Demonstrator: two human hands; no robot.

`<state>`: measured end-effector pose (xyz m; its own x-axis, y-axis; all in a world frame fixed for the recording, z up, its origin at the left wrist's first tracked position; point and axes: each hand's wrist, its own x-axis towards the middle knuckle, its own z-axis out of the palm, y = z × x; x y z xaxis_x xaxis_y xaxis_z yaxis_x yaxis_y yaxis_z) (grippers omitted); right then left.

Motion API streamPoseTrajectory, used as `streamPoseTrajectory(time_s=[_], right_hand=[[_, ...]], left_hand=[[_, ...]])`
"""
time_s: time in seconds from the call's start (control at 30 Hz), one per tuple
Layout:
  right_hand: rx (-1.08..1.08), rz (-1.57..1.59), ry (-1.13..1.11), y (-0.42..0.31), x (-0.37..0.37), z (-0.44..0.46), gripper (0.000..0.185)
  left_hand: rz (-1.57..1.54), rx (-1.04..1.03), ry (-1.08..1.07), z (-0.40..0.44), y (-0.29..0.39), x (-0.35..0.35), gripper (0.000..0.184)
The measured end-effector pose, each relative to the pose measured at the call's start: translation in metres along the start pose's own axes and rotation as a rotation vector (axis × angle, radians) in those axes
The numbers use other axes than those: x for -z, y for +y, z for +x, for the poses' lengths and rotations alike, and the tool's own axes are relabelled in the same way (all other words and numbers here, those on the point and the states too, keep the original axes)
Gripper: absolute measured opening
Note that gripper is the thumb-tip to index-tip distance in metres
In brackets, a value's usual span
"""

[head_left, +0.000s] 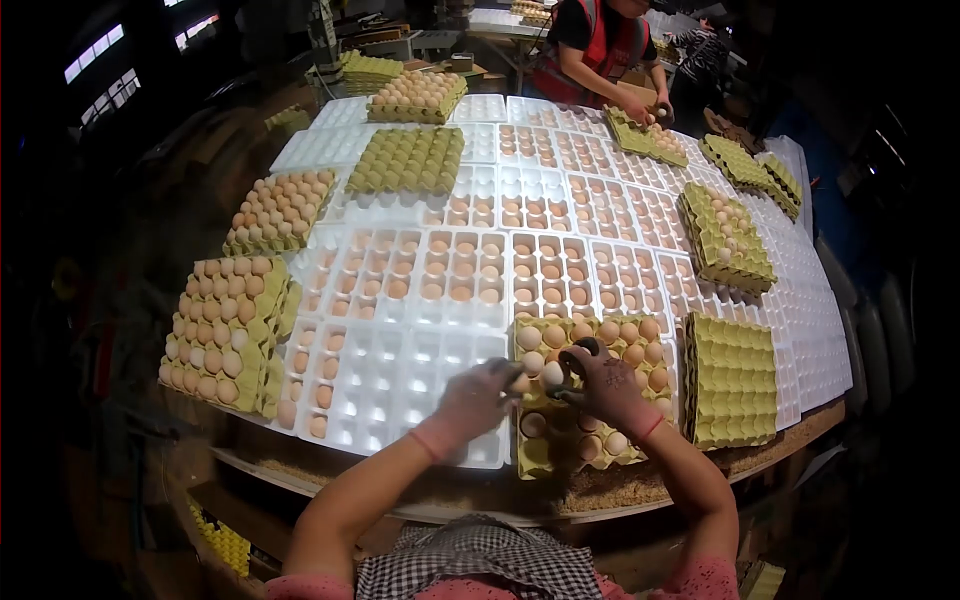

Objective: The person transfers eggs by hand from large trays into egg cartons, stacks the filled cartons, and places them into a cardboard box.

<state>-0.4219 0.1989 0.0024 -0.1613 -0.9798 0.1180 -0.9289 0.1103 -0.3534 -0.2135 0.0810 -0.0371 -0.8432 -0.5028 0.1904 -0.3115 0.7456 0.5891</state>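
Observation:
My left hand (476,400), in a thin glove and slightly blurred, is at the left edge of a green pulp egg tray (535,462). Its fingers are closed against a brown egg (520,383). Over the same tray, my right hand (606,385), gloved with dark fingertips, curls its fingers around a pale egg (552,374). Brown and cream eggs (633,355) fill much of that tray, and some front cups hold none. Left of the tray lies a white plastic tray (375,385), its leftmost columns holding brown eggs (323,396).
Stacked green trays of eggs stand at the left (215,335) and right (728,240). A stack of eggless green trays (732,380) sits right of my hands. White trays cover the table. Across it, a person in a red vest (600,50) handles eggs over another green tray (645,140).

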Motion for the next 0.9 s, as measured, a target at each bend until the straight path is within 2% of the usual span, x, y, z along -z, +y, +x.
streamPoseTrajectory(time_s=[0.03,0.07,0.13,0.23,0.27,0.33,0.4,0.43,0.47,0.5,0.53,0.57,0.6,0.63,0.67,0.73,0.77,0.8,0.87,0.9], right_hand=[[-0.094,0.141,-0.076,-0.019,0.007,0.010,0.054],[-0.002,0.235,0.020,-0.032,-0.001,0.022,0.054],[0.012,0.211,0.039,-0.053,-0.038,0.057,0.044],[-0.089,-0.112,-0.195,-0.051,-0.128,0.108,0.039],[-0.062,-0.189,-0.240,-0.058,-0.126,0.117,0.039],[-0.064,-0.167,-0.138,-0.062,-0.115,0.126,0.037],[-0.035,0.039,0.176,-0.062,-0.099,0.144,0.035],[-0.035,0.123,0.310,-0.058,-0.102,0.158,0.029],[-0.091,0.098,0.298,-0.056,-0.106,0.168,0.027],[-0.072,0.033,0.222,-0.046,-0.123,0.177,0.027],[-0.059,-0.028,0.142,-0.030,-0.147,0.179,0.027],[0.009,-0.146,0.060,-0.012,-0.167,0.170,0.028],[0.028,-0.167,-0.010,-0.019,-0.152,0.162,0.027],[0.105,-0.126,0.163,-0.017,-0.130,0.151,0.027],[0.190,-0.079,0.329,-0.012,-0.106,0.136,0.026],[0.066,0.074,0.206,-0.003,-0.038,0.098,0.029],[0.007,0.097,0.064,0.003,-0.019,0.080,0.034],[0.055,0.106,-0.072,0.017,-0.016,0.064,0.035],[0.240,-0.163,-0.137,0.028,-0.036,0.040,0.036],[0.240,-0.163,-0.131,0.035,-0.042,0.034,0.036]], left_hand=[[-0.062,0.087,0.115,-0.008,-0.018,0.015,0.047],[-0.123,0.169,0.227,-0.015,-0.038,0.031,0.049],[-0.002,0.293,0.201,-0.014,-0.085,0.050,0.053],[0.194,0.365,-0.098,-0.006,-0.119,0.054,0.045],[0.195,0.344,-0.166,0.000,-0.126,0.058,0.046],[0.007,0.227,0.101,0.014,-0.139,0.061,0.042],[-0.292,0.252,0.293,0.044,-0.132,0.066,0.029],[-0.292,0.174,0.342,0.059,-0.132,0.060,0.029],[-0.294,0.092,0.394,0.074,-0.134,0.052,0.029],[-0.115,-0.041,0.410,0.086,-0.135,0.039,0.029],[0.086,-0.033,0.260,0.092,-0.139,0.026,0.034],[0.154,-0.050,0.157,0.091,-0.150,0.007,0.039],[0.227,-0.068,0.061,0.093,-0.152,0.000,0.045],[0.191,-0.028,0.031,0.095,-0.156,-0.005,0.050],[0.093,-0.004,0.134,0.092,-0.142,0.003,0.050],[0.052,-0.071,0.233,0.091,-0.127,0.013,0.052],[0.040,-0.129,0.272,0.091,-0.118,0.012,0.053],[0.008,-0.145,0.182,0.091,-0.098,0.017,0.054],[0.041,-0.301,0.034,0.097,-0.067,0.010,0.053],[0.119,-0.285,-0.091,0.098,-0.063,-0.006,0.054]])
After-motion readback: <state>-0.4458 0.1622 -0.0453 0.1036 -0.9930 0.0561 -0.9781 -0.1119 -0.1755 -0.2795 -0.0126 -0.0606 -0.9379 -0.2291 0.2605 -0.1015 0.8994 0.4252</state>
